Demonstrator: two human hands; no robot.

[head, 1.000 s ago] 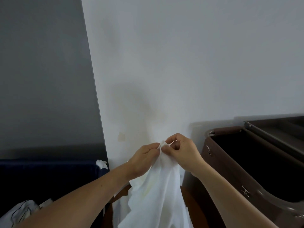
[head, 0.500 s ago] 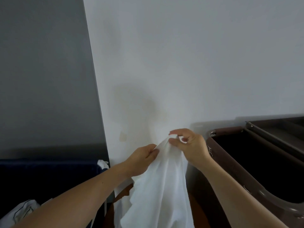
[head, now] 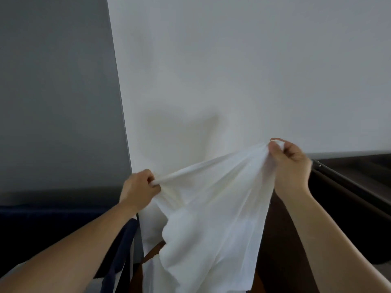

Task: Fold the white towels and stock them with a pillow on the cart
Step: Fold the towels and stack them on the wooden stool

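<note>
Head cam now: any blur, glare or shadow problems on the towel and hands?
Head view: soft even light, no glare; white towel slightly soft, folds readable; left hand and right hand reasonably sharp; faint shadow on the wall above the towel; wide-angle bends the wall edge.

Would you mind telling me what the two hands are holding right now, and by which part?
A white towel: the left hand and the right hand each pinch its top edge, stretched between them.

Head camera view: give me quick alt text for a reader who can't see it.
Two bare hands stretch a white towel in the air before a white wall, the left hand gripping one end low, the right hand pinching the other end higher. A dark brown cart stands at right.
</note>
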